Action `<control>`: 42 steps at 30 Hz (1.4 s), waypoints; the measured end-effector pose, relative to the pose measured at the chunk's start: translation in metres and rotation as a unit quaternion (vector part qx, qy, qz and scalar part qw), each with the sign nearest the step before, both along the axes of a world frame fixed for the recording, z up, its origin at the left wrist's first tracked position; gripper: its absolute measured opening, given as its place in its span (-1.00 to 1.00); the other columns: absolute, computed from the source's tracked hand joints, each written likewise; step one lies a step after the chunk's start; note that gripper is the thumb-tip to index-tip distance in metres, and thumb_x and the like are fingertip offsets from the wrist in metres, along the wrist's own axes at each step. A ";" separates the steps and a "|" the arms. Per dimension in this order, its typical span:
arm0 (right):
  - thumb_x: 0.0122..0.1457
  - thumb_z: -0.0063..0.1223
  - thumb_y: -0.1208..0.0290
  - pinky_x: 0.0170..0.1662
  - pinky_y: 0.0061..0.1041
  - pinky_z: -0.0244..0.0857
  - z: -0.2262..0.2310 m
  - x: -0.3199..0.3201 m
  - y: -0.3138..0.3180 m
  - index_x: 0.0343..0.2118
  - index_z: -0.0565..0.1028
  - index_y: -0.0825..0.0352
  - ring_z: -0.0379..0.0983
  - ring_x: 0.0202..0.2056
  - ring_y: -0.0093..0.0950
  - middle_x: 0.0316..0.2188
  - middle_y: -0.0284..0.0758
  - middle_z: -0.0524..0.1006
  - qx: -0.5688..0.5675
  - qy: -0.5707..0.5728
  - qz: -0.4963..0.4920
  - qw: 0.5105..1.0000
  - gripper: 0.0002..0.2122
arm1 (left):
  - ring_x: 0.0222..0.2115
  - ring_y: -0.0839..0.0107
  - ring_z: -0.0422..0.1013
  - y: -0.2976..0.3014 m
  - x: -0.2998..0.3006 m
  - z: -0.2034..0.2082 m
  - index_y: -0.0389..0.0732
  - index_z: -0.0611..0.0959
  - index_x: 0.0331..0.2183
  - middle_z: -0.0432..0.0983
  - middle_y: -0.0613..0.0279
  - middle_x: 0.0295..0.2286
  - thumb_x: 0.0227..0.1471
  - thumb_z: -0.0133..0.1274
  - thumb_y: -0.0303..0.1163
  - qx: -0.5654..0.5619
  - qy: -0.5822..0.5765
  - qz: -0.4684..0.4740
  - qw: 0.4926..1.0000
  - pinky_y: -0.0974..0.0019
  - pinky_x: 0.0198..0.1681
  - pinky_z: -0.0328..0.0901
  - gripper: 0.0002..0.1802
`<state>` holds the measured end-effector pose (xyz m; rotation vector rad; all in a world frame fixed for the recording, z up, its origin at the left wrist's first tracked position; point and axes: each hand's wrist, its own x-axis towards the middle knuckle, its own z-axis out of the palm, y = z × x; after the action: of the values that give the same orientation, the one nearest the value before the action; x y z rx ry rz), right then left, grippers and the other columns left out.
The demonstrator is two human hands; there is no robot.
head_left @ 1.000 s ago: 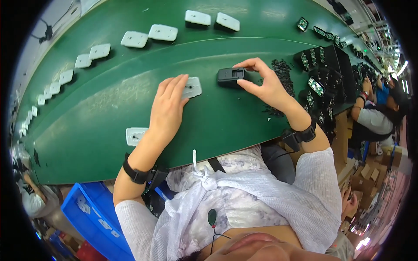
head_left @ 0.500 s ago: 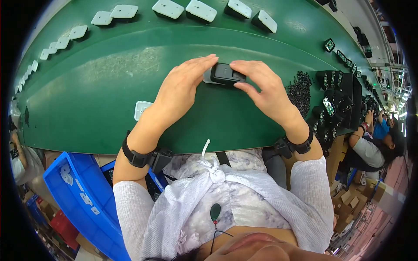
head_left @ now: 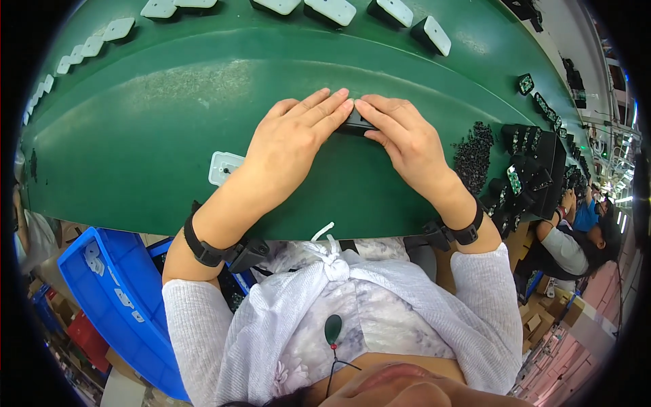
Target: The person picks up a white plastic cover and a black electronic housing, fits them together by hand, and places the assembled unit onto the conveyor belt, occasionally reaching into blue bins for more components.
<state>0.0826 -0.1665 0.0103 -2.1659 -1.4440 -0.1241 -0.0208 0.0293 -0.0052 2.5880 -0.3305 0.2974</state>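
A small black plastic casing [head_left: 357, 124] lies on the green table in front of me, mostly covered by both hands. My left hand [head_left: 290, 144] reaches over its left part, fingers close together and pressed onto the top; the thumb is hidden. At the right end, my right hand [head_left: 411, 141] grips the casing, with fingers on top and thumb against the near side. The fingertips of both hands almost meet above it. Near my left forearm lies a white plastic cover plate [head_left: 218, 168] with rounded corners.
The green table [head_left: 169, 136] carries white-topped black casings [head_left: 330, 10] along the far side. A pile of small black parts [head_left: 473, 159] lies at right, beside black housings with circuit boards [head_left: 514, 180]. A blue bin [head_left: 122, 298] stands lower left. A co-worker [head_left: 569, 241] sits at right.
My left hand has shifted right and spread over the casing, which showed more before. My right hand's fingers have moved slightly left across its top. The view has shifted slightly.
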 end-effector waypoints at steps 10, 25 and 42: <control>0.20 0.07 0.43 0.00 -0.52 0.29 0.004 0.024 0.007 0.05 0.40 0.38 0.44 -0.11 -0.52 -0.14 -0.29 0.52 0.159 0.522 -0.072 0.835 -0.64 | -0.24 0.20 0.43 -0.009 0.023 -0.018 -0.28 0.57 -0.16 0.52 0.06 -0.31 -0.08 0.19 -0.33 -0.114 -0.126 0.110 0.979 0.18 -0.23 0.31 -0.60; 0.11 0.16 0.42 -0.09 -0.52 0.31 0.023 0.055 -0.018 -0.01 0.48 0.32 0.43 -0.22 -0.54 -0.25 -0.35 0.53 0.217 0.201 -0.110 0.949 -0.64 | -0.30 0.14 0.40 -0.012 -0.017 0.021 -0.25 0.57 -0.16 0.47 0.06 -0.32 -0.04 0.18 -0.30 -0.147 0.015 0.089 0.985 0.19 -0.21 0.31 -0.62; 0.08 0.19 0.29 -0.10 -0.43 0.34 -0.009 0.265 -0.103 -0.08 0.52 0.22 0.46 -0.18 -0.43 -0.18 -0.27 0.55 -0.050 0.302 -0.225 0.925 -0.67 | -0.37 0.03 0.38 0.022 -0.082 -0.002 -0.29 0.43 -0.18 0.42 0.06 -0.43 0.06 0.08 -0.08 0.211 0.043 0.354 0.910 0.08 -0.30 0.29 -0.52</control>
<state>0.3472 -0.2694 0.0013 -2.2960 -0.6110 0.4315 -0.1032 0.0511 -0.0068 3.0499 0.6742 0.3884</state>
